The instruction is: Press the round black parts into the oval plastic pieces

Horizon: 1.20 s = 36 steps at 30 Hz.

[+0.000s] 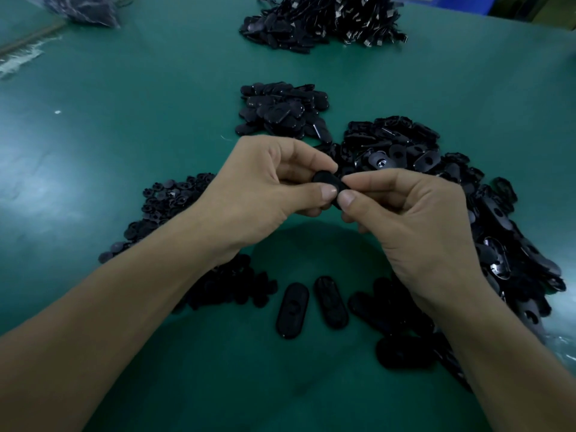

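My left hand and my right hand meet above the green table, both pinching one black oval plastic piece between thumbs and forefingers. Whether a round part sits in it is hidden by my fingers. A heap of small round black parts lies at the left, partly under my left forearm. A big heap of oval pieces spreads along the right. Two single oval pieces lie side by side on the table below my hands.
The green table holds another pile of black oval pieces behind my hands and a larger pile of black parts with metal ends at the far edge. A plastic bag lies at the far left corner.
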Each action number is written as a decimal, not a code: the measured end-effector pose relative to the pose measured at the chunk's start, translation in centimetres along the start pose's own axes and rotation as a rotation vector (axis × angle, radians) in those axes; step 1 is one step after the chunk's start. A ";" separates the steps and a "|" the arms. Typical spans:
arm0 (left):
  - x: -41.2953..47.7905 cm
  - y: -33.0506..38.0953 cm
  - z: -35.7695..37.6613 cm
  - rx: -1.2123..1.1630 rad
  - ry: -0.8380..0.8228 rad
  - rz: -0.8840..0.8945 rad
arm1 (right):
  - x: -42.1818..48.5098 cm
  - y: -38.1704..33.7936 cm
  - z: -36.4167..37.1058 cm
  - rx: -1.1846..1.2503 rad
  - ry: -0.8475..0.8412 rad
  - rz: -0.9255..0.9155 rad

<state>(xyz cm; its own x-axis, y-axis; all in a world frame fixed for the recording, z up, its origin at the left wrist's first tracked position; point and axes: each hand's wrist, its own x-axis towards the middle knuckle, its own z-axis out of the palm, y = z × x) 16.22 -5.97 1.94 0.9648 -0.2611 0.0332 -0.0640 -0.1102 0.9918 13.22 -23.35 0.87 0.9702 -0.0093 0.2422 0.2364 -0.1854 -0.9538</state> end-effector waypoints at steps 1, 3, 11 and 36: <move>0.0 0.0 0.0 -0.002 -0.003 -0.001 | 0.0 0.0 0.0 -0.003 0.001 -0.002; 0.0 0.0 0.0 -0.006 -0.009 -0.001 | 0.1 0.0 0.0 -0.009 0.007 0.001; 0.0 -0.1 0.2 0.018 -0.001 0.033 | 0.1 0.1 0.0 -0.068 0.025 -0.002; 4.3 -0.7 -3.1 0.064 0.396 0.065 | -1.1 0.7 0.8 -0.526 0.151 -0.235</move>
<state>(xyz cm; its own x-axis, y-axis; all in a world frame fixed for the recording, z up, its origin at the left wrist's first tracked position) 21.23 -4.02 1.75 0.9810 0.1190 0.1531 -0.1321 -0.1679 0.9769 12.38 -22.66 -0.17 0.8676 -0.0420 0.4954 0.3476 -0.6613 -0.6648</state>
